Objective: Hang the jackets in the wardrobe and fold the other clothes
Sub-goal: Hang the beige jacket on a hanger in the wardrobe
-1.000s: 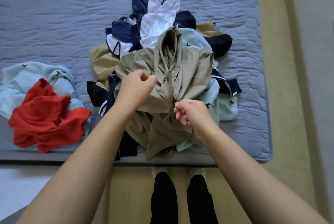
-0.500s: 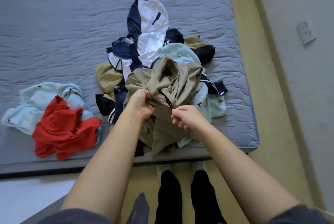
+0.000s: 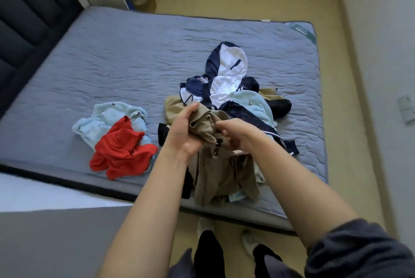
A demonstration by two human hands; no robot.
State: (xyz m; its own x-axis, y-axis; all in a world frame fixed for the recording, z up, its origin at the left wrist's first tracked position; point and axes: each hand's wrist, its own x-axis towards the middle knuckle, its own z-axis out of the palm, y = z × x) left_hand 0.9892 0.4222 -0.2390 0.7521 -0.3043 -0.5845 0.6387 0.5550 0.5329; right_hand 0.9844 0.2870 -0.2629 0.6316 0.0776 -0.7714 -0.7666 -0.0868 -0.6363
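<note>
One khaki zip jacket (image 3: 215, 176), grasped by both left hand (image 3: 182, 129) and right hand (image 3: 235, 131) above the clothes pile (image 3: 226, 75); apparently nothing folded or hung yet.

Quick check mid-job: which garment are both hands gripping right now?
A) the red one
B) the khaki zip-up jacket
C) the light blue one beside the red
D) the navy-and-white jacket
B: the left hand and the right hand both grip the khaki jacket at the near side of the pile, and its black zipper pull shows between them.
</note>
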